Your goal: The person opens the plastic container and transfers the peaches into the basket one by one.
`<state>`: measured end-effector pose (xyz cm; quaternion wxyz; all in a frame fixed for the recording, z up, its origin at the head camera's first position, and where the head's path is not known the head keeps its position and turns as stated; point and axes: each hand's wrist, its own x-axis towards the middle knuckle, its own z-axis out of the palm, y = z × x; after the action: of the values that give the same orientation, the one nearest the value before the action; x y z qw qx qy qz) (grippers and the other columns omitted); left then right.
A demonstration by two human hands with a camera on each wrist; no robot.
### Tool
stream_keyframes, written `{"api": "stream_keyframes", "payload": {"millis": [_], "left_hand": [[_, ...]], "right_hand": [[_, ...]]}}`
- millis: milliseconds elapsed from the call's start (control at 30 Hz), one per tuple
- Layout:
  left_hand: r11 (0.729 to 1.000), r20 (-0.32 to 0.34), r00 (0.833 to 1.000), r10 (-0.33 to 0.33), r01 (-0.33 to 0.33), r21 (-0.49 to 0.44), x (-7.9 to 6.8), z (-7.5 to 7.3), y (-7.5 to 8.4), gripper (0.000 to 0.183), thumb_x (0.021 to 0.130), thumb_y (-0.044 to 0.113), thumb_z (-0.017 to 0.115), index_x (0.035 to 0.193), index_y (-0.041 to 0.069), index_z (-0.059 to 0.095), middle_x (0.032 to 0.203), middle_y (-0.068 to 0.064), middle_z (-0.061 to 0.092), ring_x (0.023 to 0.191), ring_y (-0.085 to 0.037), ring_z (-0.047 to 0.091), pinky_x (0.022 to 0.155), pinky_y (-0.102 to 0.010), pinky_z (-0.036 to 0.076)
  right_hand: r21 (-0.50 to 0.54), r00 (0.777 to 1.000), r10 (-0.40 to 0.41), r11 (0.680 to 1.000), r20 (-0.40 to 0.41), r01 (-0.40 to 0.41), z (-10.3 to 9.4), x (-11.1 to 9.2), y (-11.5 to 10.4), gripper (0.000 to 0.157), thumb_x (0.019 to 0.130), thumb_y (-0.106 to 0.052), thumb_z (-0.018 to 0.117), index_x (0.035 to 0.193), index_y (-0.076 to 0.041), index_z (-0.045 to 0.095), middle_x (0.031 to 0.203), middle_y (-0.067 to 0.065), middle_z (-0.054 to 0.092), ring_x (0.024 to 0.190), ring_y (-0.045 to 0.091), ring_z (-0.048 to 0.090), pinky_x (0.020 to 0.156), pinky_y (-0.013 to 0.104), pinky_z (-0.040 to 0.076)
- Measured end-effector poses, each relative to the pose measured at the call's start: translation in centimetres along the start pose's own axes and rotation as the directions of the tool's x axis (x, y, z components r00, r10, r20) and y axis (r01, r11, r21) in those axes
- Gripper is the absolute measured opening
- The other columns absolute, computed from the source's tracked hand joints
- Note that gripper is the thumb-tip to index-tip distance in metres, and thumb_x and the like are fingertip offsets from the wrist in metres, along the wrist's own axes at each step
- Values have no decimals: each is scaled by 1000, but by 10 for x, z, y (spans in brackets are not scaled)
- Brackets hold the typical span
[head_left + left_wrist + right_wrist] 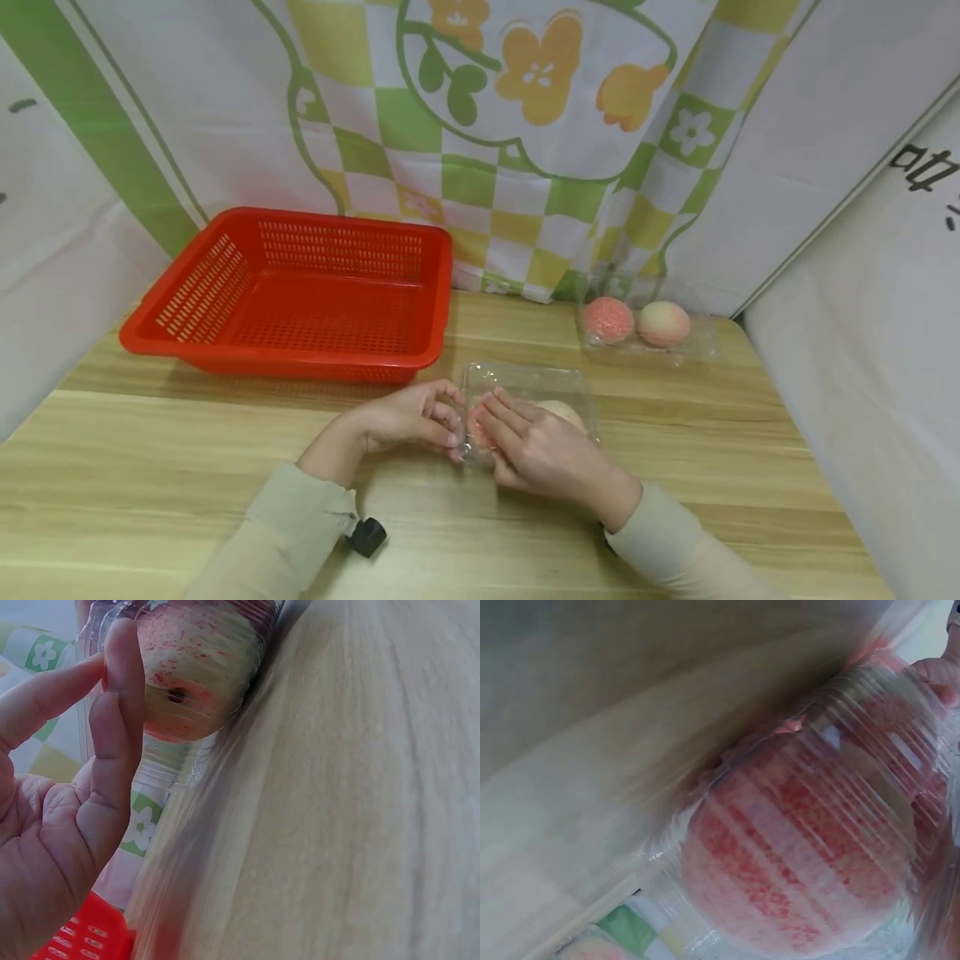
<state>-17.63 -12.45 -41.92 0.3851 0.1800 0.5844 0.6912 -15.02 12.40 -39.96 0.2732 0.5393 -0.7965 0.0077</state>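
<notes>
Wood-grain table (420,533) spans the lower frame

Just below centre, the right hand (543,446) lays straight fingers over a clear box (517,379) holding two peach-like balls (562,412); the left hand (412,417) pinches the box's left edge. Beyond, a red basket (285,358) stands centre left; another plastic pack (696,340) sits at right. Behind hangs a patterned curtain (540,71).
</notes>
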Motion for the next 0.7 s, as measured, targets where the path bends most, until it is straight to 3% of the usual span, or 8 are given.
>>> {"api": "stream_keyframes", "payload": {"millis": [333,433,567,700], "left_hand": [[1000,-7,1000,-10,10,-9,-1,1,0,41,87,-13,61,116,4,37,81,-3,66,77,-20,71,80,-33,61],[1000,-19,999,-27,27,-12,-1,2,1,39,88,-12,60,116,4,38,81,-3,66,78,-20,71,79,-32,61],[999,-47,998,-42,41,-16,0,4,3,35,88,-12,58,113,4,40,80,-2,67,77,-19,71,76,-27,60],[999,-55,997,-51,51,3,-1,5,4,33,88,-13,58,111,4,42,79,-1,66,76,-18,71,73,-25,59]], "right_hand": [[6,998,11,1000,-64,-10,3,2,0,45,79,-33,76,112,-3,72,114,14,74,107,24,72,91,32,58],[-35,996,-20,999,-83,17,3,4,0,40,82,-31,71,109,-1,73,109,14,75,103,24,73,88,32,59],[-118,989,-96,990,-112,83,4,9,1,32,93,-24,55,103,0,73,102,14,76,96,24,75,85,32,60],[-121,984,-113,988,-135,97,4,11,2,29,96,-20,49,97,-2,73,96,12,77,91,22,76,82,30,60]]}}
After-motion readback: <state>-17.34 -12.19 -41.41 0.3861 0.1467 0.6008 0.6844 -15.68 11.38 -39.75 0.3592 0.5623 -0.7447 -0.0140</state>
